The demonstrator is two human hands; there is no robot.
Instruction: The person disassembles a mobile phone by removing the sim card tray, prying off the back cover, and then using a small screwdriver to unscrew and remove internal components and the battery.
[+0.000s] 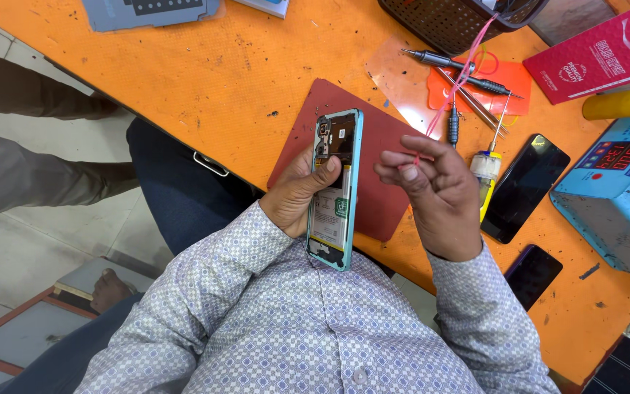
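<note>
— Two hands over the counter (pixel 205 80). What has the left hand (pixel 297 191) got?

— It grips a phone (pixel 335 186) with its back cover off, turquoise frame, thumb laid across the open back. The battery and the board show. The phone stands on edge, tilted, above the near rim of a dark red mat (pixel 388 146).

— And the right hand (pixel 432 191)?

— Just beside the phone, not touching it. Its fingers are curled, and thumb and forefinger pinch a thin pink cord (pixel 468 62) that runs up and away toward a black basket (pixel 446 22) at the far edge.

— What lies about them?

— Beyond the right hand, an orange pad (pixel 508 80) with a screwdriver (pixel 432 58) and tweezers (pixel 475 106) across it. A small bottle with a yellow body (pixel 485 171) lies just behind the right hand's fingers. To the right of that, a black phone (pixel 525 186) lies flat, and a second dark one (pixel 534 273) nearer the edge. A blue box with a red readout (pixel 614 197) sits at the right, a yellow cylinder (pixel 621 103) and a red packet (pixel 599 55) behind it. A grey sheet (pixel 147 13) lies at the far left.

— Anyone else?

— Someone's trouser legs (pixel 30 146) at the left, on the floor side.
</note>
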